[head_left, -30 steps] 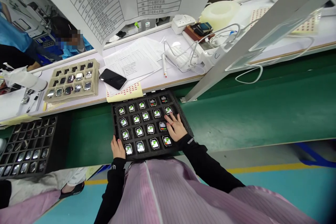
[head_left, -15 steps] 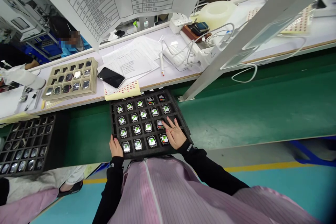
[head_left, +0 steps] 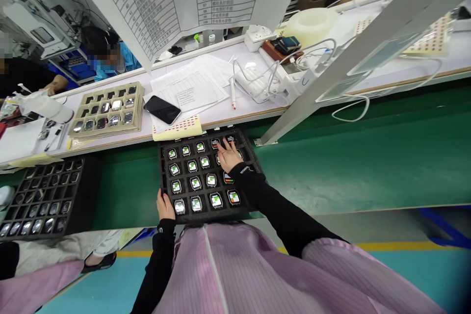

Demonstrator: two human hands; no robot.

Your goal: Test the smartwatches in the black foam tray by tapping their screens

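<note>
A black foam tray (head_left: pixel 217 214) of smartwatches lies in front of me on the green bench. Most lit screens show green and white blocks, as on the smartwatch (head_left: pixel 216 200) in the near row. A darker screen with a coloured strip shows on the smartwatch (head_left: pixel 228 177) partly under my right sleeve. My left hand (head_left: pixel 165 206) grips the tray's left edge near its front corner. Over the far right part of the tray, my right hand (head_left: pixel 228 155) has its fingers apart, fingertips at the far-row watches. It hides some watches beneath; whether it touches a screen is unclear.
Beyond the tray, a shelf holds a phone (head_left: pixel 162 109), papers (head_left: pixel 198 83), a marker (head_left: pixel 233 93) and a beige watch tray (head_left: pixel 142 108). A slanted metal post (head_left: pixel 294 115) stands at right. Another black tray (head_left: pixel 83 196) lies left. People sit across the shelf and at left.
My right hand has moved from the right-hand watches of the nearer rows to the far row. My left hand stays on the tray's left edge. The view has shifted slightly.
</note>
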